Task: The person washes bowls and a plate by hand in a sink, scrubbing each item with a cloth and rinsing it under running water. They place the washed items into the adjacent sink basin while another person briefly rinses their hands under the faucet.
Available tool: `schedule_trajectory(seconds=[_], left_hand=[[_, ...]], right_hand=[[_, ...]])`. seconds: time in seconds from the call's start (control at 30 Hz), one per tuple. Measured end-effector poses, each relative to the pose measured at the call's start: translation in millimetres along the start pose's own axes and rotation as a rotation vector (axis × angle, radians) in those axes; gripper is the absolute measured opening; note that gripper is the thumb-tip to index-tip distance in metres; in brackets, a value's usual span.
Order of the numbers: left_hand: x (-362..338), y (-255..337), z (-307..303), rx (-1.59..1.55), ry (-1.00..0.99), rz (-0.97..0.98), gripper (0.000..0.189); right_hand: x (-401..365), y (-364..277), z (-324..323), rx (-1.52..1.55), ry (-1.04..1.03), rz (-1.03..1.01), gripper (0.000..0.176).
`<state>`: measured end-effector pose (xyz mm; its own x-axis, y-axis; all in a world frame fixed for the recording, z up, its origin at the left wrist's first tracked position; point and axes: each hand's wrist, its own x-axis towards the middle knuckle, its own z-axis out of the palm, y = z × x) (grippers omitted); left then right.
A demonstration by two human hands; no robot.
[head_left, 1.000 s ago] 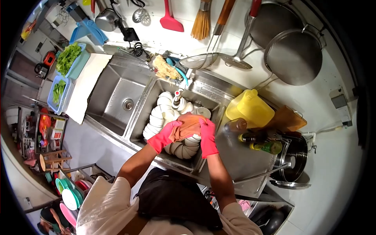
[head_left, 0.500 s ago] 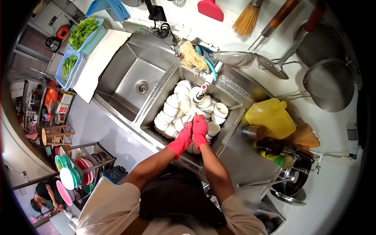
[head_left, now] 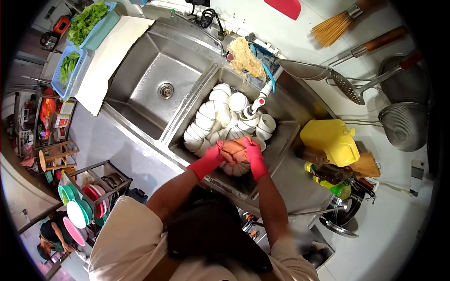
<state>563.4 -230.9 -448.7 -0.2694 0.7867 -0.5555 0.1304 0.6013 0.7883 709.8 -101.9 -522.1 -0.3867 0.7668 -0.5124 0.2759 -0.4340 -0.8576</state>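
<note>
Both of my hands wear pinkish-red rubber gloves. My left hand [head_left: 209, 160] and my right hand [head_left: 254, 157] grip opposite sides of an orange-brown cloth [head_left: 234, 151], which is spread between them. The cloth is above the right sink basin [head_left: 287, 136]. Beneath and beyond it, many white bowls [head_left: 205, 121] lie nested in tilted rows. A white pipe-like spout with a red end [head_left: 261, 101] reaches over the bowls from the back rim. The cloth hides part of the bowls nearest me.
The left basin [head_left: 145, 82] has a drain. Loofah fibre [head_left: 247, 56] sits on the back ledge. At the right are a yellow jug [head_left: 328, 140], a green bottle [head_left: 338, 189] and hanging strainers [head_left: 404, 126]. Leafy greens fill a blue basket [head_left: 84, 70]. Another person [head_left: 56, 234] is at lower left.
My hands were close together over the bowls; now they are apart, with the orange-brown cloth stretched between them. The view has shifted slightly.
</note>
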Motion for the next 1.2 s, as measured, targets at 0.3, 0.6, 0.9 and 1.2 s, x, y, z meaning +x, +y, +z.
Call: schedule_trajectory(seconds=[0.3, 0.6, 0.9, 1.2], left_hand=[[54.1, -42.4, 43.3, -0.507, 0.129, 0.066, 0.02], [35.8, -76.2, 40.2, 0.297, 0.156, -0.244, 0.021], [82.6, -100.2, -6.1, 0.76, 0.095, -0.334, 0.015], [72.5, -109.2, -6.5, 1.001, 0.172, -0.266, 0.019]], right_hand=[[-56.6, -27.5, -14.1, 0.073, -0.478, 0.198, 0.025], [-78.3, 38.0, -37.7, 0.236, -0.049, 0.148, 0.033], [-112.7, 28.6, -40.9, 0.207, 0.192, 0.191, 0.029], [-120.1, 28.9, -29.4, 0.168, 0.352, 0.32, 0.018]])
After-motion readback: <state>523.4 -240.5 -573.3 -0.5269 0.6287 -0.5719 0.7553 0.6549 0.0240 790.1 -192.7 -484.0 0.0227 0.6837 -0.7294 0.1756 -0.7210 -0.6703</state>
